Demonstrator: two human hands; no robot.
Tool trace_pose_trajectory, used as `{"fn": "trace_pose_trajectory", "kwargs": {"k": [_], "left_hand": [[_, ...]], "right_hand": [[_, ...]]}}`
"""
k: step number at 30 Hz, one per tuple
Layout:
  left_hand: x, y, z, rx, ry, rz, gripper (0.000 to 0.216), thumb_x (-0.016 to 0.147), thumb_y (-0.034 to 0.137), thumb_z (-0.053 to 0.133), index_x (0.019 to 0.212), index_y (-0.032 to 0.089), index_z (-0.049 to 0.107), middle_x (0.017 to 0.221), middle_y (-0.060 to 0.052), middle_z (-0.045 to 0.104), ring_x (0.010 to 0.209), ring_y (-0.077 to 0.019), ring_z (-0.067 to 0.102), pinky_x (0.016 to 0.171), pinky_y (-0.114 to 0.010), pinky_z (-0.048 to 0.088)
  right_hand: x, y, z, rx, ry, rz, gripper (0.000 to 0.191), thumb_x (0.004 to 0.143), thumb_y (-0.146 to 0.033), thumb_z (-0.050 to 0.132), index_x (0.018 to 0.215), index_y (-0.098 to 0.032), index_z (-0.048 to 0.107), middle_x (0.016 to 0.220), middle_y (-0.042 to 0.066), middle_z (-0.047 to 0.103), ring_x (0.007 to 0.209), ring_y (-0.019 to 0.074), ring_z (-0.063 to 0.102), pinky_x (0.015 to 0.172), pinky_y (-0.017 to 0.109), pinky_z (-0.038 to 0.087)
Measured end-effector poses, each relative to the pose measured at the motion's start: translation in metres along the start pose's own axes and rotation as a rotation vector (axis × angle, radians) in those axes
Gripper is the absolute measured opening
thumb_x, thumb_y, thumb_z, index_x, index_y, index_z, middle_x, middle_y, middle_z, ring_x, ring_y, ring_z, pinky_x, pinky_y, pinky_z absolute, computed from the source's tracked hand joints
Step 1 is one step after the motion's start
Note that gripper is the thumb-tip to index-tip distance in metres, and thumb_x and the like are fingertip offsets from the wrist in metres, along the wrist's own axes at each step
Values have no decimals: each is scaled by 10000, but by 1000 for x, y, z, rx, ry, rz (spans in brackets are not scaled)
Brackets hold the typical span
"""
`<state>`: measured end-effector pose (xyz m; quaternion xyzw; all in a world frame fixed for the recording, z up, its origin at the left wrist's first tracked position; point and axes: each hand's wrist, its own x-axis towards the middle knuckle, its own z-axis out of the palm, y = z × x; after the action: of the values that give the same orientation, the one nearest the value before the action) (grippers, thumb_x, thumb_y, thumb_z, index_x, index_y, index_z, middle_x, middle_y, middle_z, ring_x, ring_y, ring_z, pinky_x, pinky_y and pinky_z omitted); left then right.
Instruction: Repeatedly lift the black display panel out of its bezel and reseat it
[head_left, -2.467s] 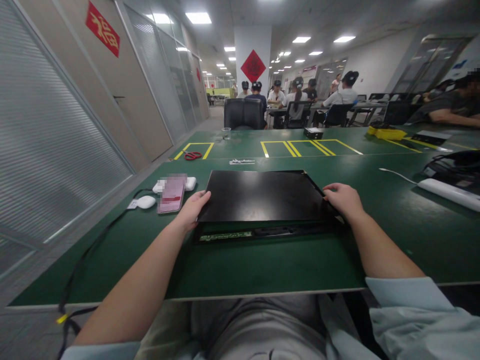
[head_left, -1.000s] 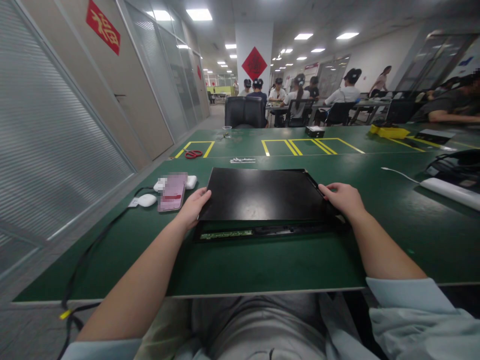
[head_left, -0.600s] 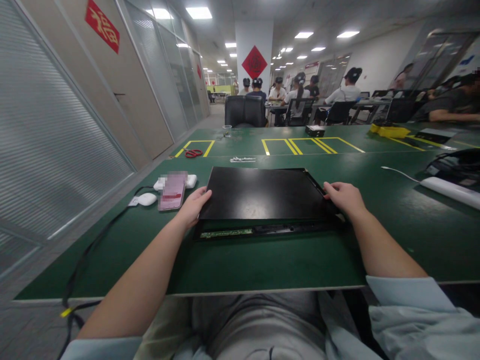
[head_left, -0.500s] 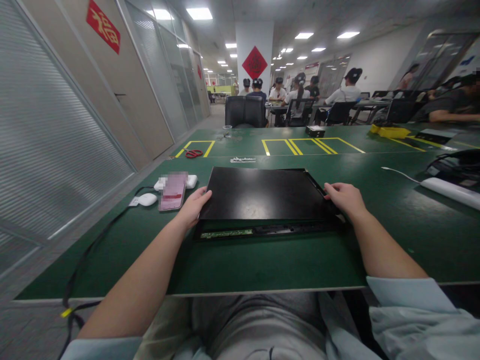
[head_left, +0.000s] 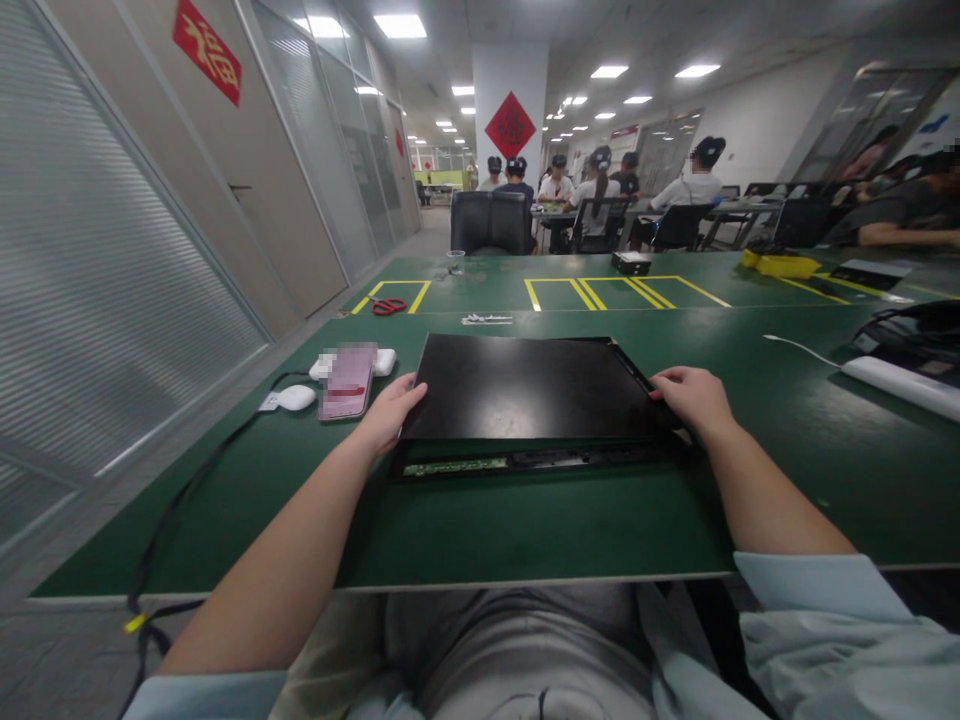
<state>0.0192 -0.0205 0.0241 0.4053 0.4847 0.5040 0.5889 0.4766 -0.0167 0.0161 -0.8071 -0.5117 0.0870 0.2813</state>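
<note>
The black screen panel (head_left: 517, 385) hides most of the casing (head_left: 581, 459) beneath and the fingertips of the left hand (head_left: 391, 415). What the right hand (head_left: 696, 402) grips is unclear. The right edge cuts off the white bar (head_left: 900, 384) and black cables (head_left: 919, 335). The phone (head_left: 349, 385) is partly blurred; the far white pieces (head_left: 487, 320) are too small to identify.

Both hands (head_left: 394, 412) (head_left: 694, 400) stretch forward, well apart, half-curled.

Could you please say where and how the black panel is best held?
Probably by the left and right edges, a hand from each side: the black panel is broad and flat, with edges to pinch. The left hand grips so, thumb on top.
</note>
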Motion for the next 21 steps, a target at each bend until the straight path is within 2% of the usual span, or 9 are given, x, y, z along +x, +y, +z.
{"fn": "trace_pose_trajectory", "kwargs": {"k": [12, 17, 21], "left_hand": [[3, -2, -3, -2, 23, -12, 380, 838, 134, 743, 1209, 136, 660, 941, -92, 799, 804, -225, 777, 679, -291, 611], [2, 0, 0, 4, 41, -19, 334, 854, 95, 701, 1183, 133, 656, 894, -78, 794, 756, -209, 770, 629, -267, 591], [2, 0, -1, 12, 46, -23, 341, 852, 104, 706, 1187, 137, 652, 912, -80, 796, 771, -210, 772, 671, -281, 601]], "right_hand": [[-2, -3, 0, -55, -6, -5, 243, 839, -280, 587, 926, -224, 806, 821, 70, 796, 921, 316, 737, 738, 369, 517], [-4, -5, -2, -76, 2, -11, 300, 859, -299, 568, 1024, -222, 805, 815, 65, 796, 953, 318, 733, 716, 360, 503], [-4, -5, -2, -80, 3, -24, 315, 868, -313, 560, 1041, -222, 807, 819, 64, 797, 966, 311, 732, 718, 351, 499]]}}
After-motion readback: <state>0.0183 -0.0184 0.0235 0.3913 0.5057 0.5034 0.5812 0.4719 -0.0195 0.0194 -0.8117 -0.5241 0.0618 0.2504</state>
